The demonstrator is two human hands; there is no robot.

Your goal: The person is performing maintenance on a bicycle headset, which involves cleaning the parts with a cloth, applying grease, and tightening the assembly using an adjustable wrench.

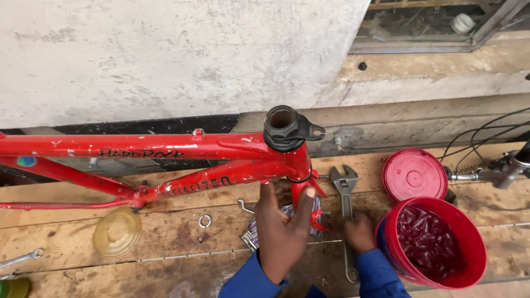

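Note:
A red bicycle frame point(165, 146) lies across wooden planks, its black-collared open tube end point(284, 128) pointing up at the centre. My left hand point(281, 232) grips the frame's lower tube just below that collar, thumb pressed on the red paint, with a striped cloth point(251, 234) under the fingers. My right hand point(360, 232) is curled over the handle of a grey adjustable wrench point(344, 185) that lies flat on the planks, jaws pointing away from me. Both my sleeves are blue.
A red tub point(461, 276) of dark red grease stands by my right hand, its red lid point(414, 174) behind it. A yellowish clear lid point(117, 232), a metal ring point(205, 221) and a spanner point(22, 257) lie to the left. Cables point(486, 138) run along the right; a concrete wall point(165, 55) stands behind.

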